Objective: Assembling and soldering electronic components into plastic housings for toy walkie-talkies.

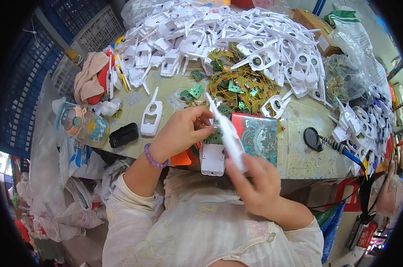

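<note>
A white plastic housing half point(212, 162) lies in front of me at the table's near edge, its hollow side up. In its upper part sits a green circuit board point(214, 137). My left hand point(181, 129), with a purple bead bracelet at the wrist, bends over that board. Its thumb and fingertips are drawn together at the board's upper left; what they pinch is hidden. Another white housing part point(228, 133), long and tapering to a point, is gripped edge-on in my right hand point(257, 182). It slants above the board, its tip up and to the left.
White housings point(174, 35) heap across the back. Before them lies a pile of wired circuit boards point(241, 86). A red and teal booklet point(259, 135) is right of my work. Leftward are a single housing point(152, 118), a black case point(123, 135) and a bottle point(83, 124); rightward, a black round-headed tool point(313, 139).
</note>
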Tool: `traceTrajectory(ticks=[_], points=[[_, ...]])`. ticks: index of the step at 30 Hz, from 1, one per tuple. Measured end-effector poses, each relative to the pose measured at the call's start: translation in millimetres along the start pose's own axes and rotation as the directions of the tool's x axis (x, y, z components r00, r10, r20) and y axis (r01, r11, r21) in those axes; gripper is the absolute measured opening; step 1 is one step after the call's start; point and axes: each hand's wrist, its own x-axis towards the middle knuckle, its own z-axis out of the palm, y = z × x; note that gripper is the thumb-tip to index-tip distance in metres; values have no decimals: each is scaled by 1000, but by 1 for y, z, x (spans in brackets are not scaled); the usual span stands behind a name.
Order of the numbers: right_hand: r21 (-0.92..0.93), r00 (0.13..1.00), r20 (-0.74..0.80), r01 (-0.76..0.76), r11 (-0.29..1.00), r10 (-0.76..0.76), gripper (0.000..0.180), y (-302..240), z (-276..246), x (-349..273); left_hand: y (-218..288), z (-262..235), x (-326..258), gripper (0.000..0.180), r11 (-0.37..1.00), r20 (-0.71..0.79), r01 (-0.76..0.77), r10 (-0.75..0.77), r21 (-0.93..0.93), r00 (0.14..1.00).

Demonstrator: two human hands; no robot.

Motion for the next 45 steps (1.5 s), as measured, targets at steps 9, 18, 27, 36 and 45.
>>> traceTrajectory(ticks=[9,18,27,36,45], points=[[106,966,242,68,992,-92,45,-20,16,8,-24,-17,5,27,994,-214,10,13,105,977],[153,922,372,58,987,-111,43,-20,9,6,-37,-26,53,34,876,340,341,-223,-341,913],[293,932,238,200,935,-274,40,-15,10,3,-3,-6,10,31,996,-170,-32,18,-84,985],[488,976,-48,206,848,-210,29,2,-6,-22,15,-126,-133,24,973,72,196,-206,121,976],[544,975,35,164,823,-218,28,3,8,-31,-250,-128,-270,36,505,-267,837,-853,-210,448]])
